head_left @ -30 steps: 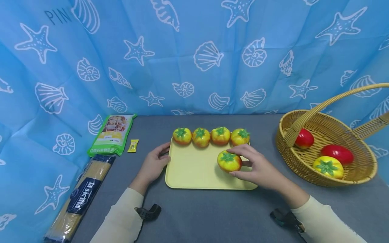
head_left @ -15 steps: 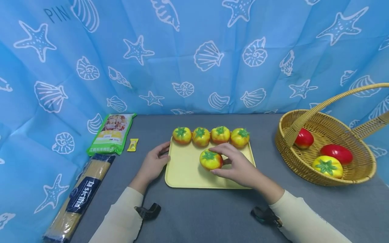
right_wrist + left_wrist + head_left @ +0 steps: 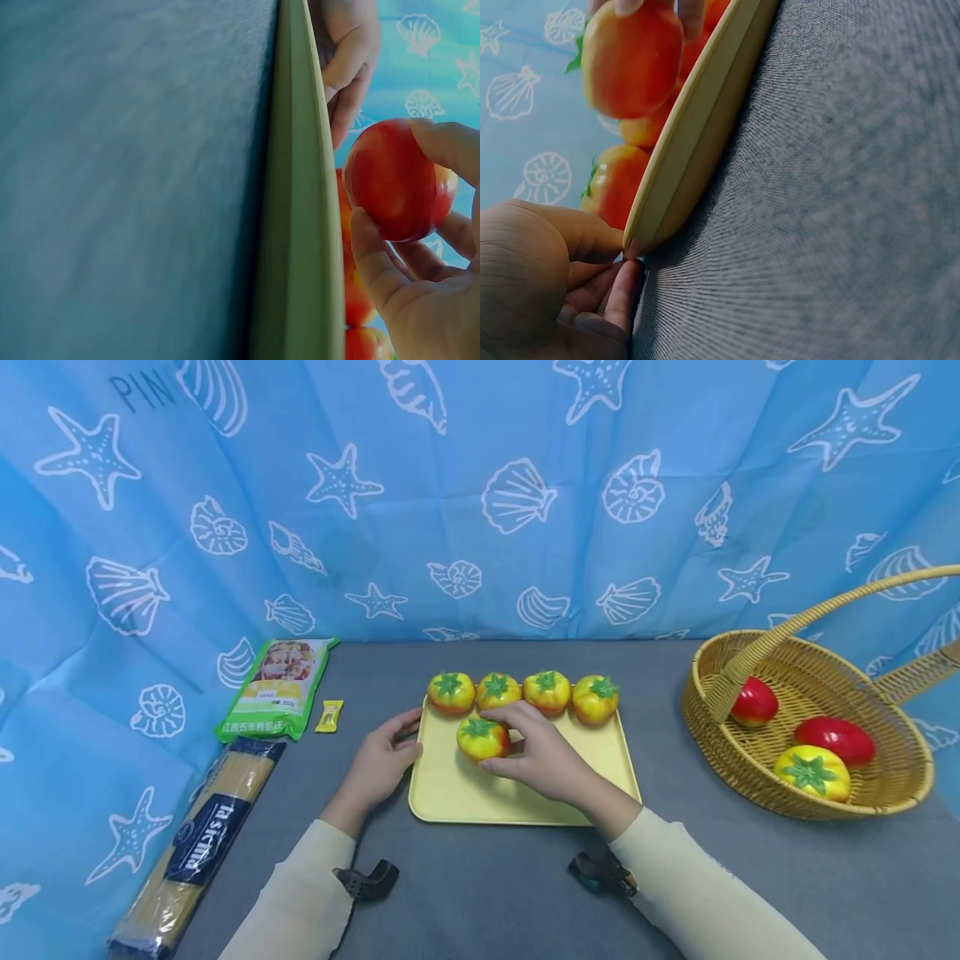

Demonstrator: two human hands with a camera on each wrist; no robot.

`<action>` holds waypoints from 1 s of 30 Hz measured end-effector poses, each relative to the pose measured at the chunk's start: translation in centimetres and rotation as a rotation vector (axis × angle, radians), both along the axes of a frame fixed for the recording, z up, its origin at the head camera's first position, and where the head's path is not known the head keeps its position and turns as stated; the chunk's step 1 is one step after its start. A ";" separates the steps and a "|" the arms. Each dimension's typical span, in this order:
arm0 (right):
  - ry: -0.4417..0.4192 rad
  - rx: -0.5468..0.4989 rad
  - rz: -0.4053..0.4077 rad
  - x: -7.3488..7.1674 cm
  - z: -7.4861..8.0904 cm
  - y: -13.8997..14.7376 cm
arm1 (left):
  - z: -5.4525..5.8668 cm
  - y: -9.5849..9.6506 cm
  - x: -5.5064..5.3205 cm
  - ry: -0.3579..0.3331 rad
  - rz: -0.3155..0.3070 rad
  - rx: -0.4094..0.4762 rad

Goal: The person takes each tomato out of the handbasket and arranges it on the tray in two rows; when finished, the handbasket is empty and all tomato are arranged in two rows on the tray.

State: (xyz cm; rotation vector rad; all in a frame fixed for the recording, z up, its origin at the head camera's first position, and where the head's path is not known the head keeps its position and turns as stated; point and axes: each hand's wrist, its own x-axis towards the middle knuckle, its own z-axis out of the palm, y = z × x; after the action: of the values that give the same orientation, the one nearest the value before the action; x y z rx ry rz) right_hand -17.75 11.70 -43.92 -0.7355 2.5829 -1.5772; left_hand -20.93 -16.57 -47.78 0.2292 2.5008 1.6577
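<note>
Held fruit (image 3: 478, 741) partly hidden (behind right hand (image 3: 546, 756)), basket handle (image 3: 759, 653) cropped.

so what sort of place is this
Likely a staged tabletop set for recording: a shell-print curtain hangs as a backdrop, toy-like fruit stands in a row on a tray, and black wrist devices are being worn.

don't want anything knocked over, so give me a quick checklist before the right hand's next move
1. Right hand holds the fruit between thumb and fingers: ok
2. Left hand pinches the left edge of the tray: ok
3. Row of four fruits lined up along the tray's far side: ok
4. Bare space on the tray's near side: ok
5. Gap between the held fruit and the row: cannot tell
</note>
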 end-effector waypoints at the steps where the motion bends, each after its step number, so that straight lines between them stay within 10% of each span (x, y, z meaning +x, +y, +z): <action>1: -0.001 0.001 -0.008 -0.1 -0.1 -0.3 | 0.0 0.0 0.0 -0.001 -0.002 0.000; 30: 0.021 0.032 -0.090 -1.6 -2.5 -5.6 | -0.1 -0.2 -0.2 0.006 -0.020 0.014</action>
State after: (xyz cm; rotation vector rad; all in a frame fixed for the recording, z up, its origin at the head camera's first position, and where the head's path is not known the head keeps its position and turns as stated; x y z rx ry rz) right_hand -19.36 6.09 -46.47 -0.6459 2.6863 -1.5547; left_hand -21.10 -16.82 -47.89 0.2600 2.4836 1.6699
